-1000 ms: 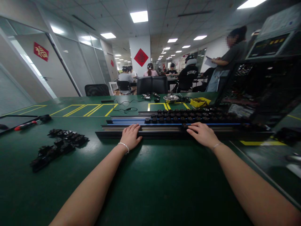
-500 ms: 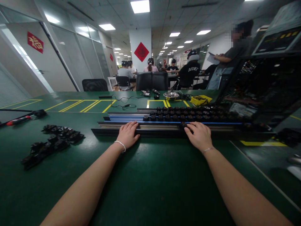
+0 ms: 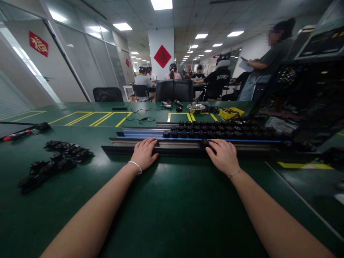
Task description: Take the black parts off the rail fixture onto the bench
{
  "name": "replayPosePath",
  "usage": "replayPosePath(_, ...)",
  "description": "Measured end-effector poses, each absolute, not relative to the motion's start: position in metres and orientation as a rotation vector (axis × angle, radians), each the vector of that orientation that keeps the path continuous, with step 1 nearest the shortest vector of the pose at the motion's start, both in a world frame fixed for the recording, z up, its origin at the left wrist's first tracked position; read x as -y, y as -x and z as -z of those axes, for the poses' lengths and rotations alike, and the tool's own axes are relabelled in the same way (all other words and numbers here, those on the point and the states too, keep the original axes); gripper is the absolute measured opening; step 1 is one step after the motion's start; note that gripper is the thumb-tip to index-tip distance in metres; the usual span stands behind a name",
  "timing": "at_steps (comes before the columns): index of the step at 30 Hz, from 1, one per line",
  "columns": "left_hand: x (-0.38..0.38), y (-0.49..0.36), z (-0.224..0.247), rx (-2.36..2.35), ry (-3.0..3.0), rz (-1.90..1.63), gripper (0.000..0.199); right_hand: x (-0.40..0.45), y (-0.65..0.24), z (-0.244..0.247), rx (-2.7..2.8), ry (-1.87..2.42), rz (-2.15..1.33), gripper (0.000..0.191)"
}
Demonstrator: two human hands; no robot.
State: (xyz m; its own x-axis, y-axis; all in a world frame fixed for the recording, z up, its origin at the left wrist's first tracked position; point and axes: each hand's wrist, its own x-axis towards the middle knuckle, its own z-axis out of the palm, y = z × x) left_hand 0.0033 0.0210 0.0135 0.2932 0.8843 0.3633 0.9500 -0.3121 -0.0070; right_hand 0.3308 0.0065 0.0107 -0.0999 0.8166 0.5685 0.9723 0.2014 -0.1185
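A long black metal rail (image 3: 177, 152) with a silvery channel lies across the green table before me. My left hand (image 3: 144, 154) grips it left of the middle, fingers over the top and thumb on the near side. Farther right, the fingers of my right hand (image 3: 223, 154) are closed against a small black block (image 3: 205, 142) in the channel; their tips are partly hidden. Just behind, more rails carry rows of similar black blocks (image 3: 192, 134). Blue strips show along these rails.
Loose black parts (image 3: 67, 152) lie in a pile at left, near a red-handled tool (image 3: 18, 135). Toward the back are a metal bowl (image 3: 196, 107), a yellow tray (image 3: 229, 113) and cables. Dark shelving (image 3: 287, 93) stands at right. Several people sit beyond; one stands.
My right hand and the small black block have slid a little left along the rail. My left hand keeps its place on the rail. The view has shifted slightly.
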Motion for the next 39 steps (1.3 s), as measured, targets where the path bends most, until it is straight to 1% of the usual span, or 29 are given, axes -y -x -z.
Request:
replayPosePath(17,-0.019,-0.002,-0.014,1.655,2.36,0.424,0.053,0.0,-0.309,-0.011,2.107,1.644,0.369,0.047)
replayPosePath(26,-0.019,-0.001,-0.015,1.639,2.356,0.439,0.053,-0.001,-0.309,-0.009,2.092,1.601,0.34,0.044)
replayPosePath(39,-0.013,-0.006,-0.018,1.614,2.352,0.358,0.059,0.006,-0.297,-0.015,2.214,1.616,0.325,0.049)
